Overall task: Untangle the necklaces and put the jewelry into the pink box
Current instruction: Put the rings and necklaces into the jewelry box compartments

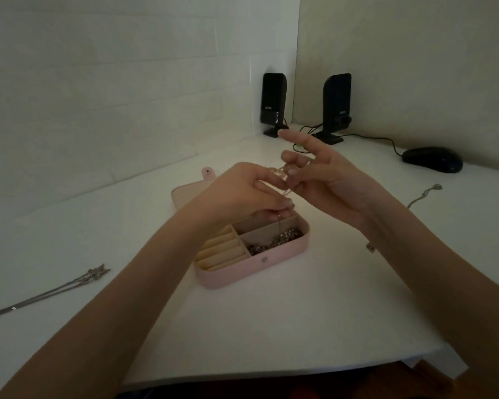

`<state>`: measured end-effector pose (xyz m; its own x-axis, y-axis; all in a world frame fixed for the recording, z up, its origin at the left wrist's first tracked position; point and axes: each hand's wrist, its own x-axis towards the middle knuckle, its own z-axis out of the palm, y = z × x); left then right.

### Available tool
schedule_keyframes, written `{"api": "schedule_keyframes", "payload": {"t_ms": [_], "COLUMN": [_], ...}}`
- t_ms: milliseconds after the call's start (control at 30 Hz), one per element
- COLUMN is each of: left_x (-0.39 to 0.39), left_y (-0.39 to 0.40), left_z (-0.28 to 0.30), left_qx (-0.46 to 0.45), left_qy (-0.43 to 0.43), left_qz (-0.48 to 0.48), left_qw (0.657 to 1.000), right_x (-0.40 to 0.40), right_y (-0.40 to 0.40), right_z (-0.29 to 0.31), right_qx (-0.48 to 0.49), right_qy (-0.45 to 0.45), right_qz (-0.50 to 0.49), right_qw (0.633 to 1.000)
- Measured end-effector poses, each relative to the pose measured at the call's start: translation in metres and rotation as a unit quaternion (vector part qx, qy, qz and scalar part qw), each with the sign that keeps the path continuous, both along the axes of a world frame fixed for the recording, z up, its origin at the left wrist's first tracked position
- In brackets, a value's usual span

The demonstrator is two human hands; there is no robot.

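Two hands meet above the open pink box (242, 269) as I look down at the white tabletop (271, 326). Far left, a silver necklace (55, 289) with a star pendant lies stretched out. My left hand (242, 194) is closed, pinching a thin chain (279, 223) that hangs down into the box, where a beaded piece (280, 240) fills the front compartment beside cream ring rolls. My right hand (326, 180) pinches the same chain higher up, forefinger stretched out. Behind stand two black speakers (274, 102). Right of them sits a mouse (432, 159), and another necklace (424, 194) lies near it.
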<state>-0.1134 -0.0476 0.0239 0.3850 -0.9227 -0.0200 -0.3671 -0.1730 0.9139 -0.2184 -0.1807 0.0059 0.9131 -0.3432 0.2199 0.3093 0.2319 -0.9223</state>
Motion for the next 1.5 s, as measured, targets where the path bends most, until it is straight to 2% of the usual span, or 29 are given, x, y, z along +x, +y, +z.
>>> {"api": "schedule_keyframes", "payload": {"t_ms": [100,167,267,333,533,667,767,833,900,967,1067,1133,1200,1333,1400,1467,1500], "left_x": [0.009,0.012,0.010,0.008,-0.001,0.001,0.003,0.002,0.004,0.005,0.002,0.000,-0.001,-0.003,-0.002,-0.002,-0.002], "left_y": [0.008,0.011,0.011,0.011,0.006,0.005,0.001,-0.002,-0.004,-0.008,-0.011,-0.012,-0.013,-0.014,-0.014,-0.013,-0.013], "left_z": [0.007,0.009,0.009,0.007,0.002,0.001,-0.004,-0.008,-0.014,-0.018,-0.021,-0.022,-0.023,-0.024,-0.024,-0.023,-0.024], "left_qx": [0.029,0.062,0.095,0.098,0.054,0.087,0.057,0.035,0.013,-0.008,-0.038,-0.050,-0.051,-0.055,-0.055,-0.057,-0.064], "left_qy": [-0.060,-0.087,-0.130,-0.141,-0.141,-0.218,-0.263,-0.267,-0.254,-0.254,-0.243,-0.233,-0.234,-0.216,-0.202,-0.206,-0.224], "left_qz": [-0.011,-0.030,-0.055,-0.060,-0.030,-0.073,-0.049,-0.045,-0.029,-0.007,0.018,0.023,0.023,0.018,0.014,0.010,0.012], "left_qw": [0.998,0.994,0.985,0.983,0.988,0.969,0.962,0.962,0.967,0.967,0.969,0.971,0.971,0.975,0.978,0.977,0.972], "right_x": [-0.003,-0.003,-0.004,-0.005,-0.004,-0.006,-0.009,-0.015,-0.029,-0.051,-0.084,-0.097,-0.101,-0.094,-0.092,-0.091,-0.091], "right_y": [-0.001,-0.001,-0.002,-0.002,-0.006,-0.008,-0.019,-0.038,-0.062,-0.088,-0.121,-0.135,-0.140,-0.140,-0.135,-0.129,-0.126], "right_z": [-0.001,-0.002,-0.004,-0.004,-0.005,-0.005,-0.008,-0.013,-0.018,-0.021,-0.030,-0.039,-0.047,-0.049,-0.048,-0.048,-0.048], "right_qx": [-0.090,-0.167,-0.260,-0.290,-0.325,-0.283,-0.253,-0.277,-0.319,-0.321,-0.298,-0.324,-0.354,-0.355,-0.366,-0.376,-0.366], "right_qy": [0.082,0.131,0.169,0.176,0.184,0.164,0.166,0.187,0.220,0.270,0.392,0.507,0.558,0.528,0.514,0.475,0.441], "right_qz": [0.017,-0.005,-0.027,-0.024,-0.074,-0.129,-0.203,-0.315,-0.447,-0.530,-0.575,-0.543,-0.521,-0.575,-0.582,-0.585,-0.590], "right_qw": [0.992,0.977,0.950,0.940,0.925,0.936,0.931,0.888,0.806,0.737,0.653,0.586,0.541,0.514,0.513,0.540,0.569]}}
